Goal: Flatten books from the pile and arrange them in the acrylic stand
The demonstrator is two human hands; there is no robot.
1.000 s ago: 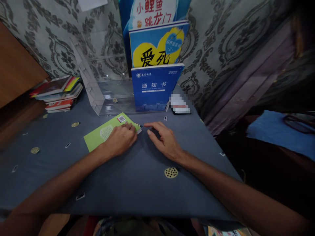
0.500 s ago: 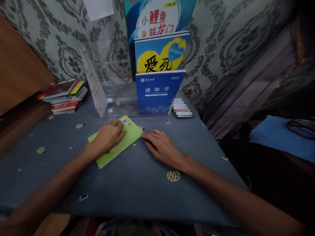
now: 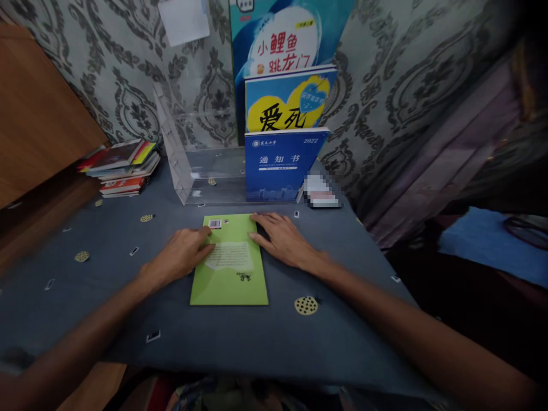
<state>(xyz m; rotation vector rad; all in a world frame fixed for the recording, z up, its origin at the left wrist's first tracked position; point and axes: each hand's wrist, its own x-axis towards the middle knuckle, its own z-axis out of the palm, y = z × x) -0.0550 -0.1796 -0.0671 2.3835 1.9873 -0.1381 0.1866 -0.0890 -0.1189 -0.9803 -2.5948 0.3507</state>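
Note:
A green book (image 3: 229,285) lies flat on the cloth-covered table, its barcode at the far edge and a pale block of text across the middle. My left hand (image 3: 182,251) holds its left edge, with thumb and fingertips resting over the cover. On the opposite side my right hand (image 3: 285,238) grips near the far right corner, thumb against the right edge and fingers at the corner. Beyond the hands, a clear acrylic book rack (image 3: 177,162) holds a blue booklet (image 3: 280,177), a blue-and-yellow book (image 3: 278,105) and a taller teal book (image 3: 295,34).
A stack of books (image 3: 122,165) sits at the back left, near a wooden panel (image 3: 43,108). A small blurred-out item (image 3: 321,194) lies right of the rack. Past the table's right edge are glasses (image 3: 526,228) on a blue cloth (image 3: 475,245). Patterned wall covering rises behind.
The green book has turned from slanted to nearly square with the table. My left hand has slid from on top of it to its left edge; my right hand now touches its right side.

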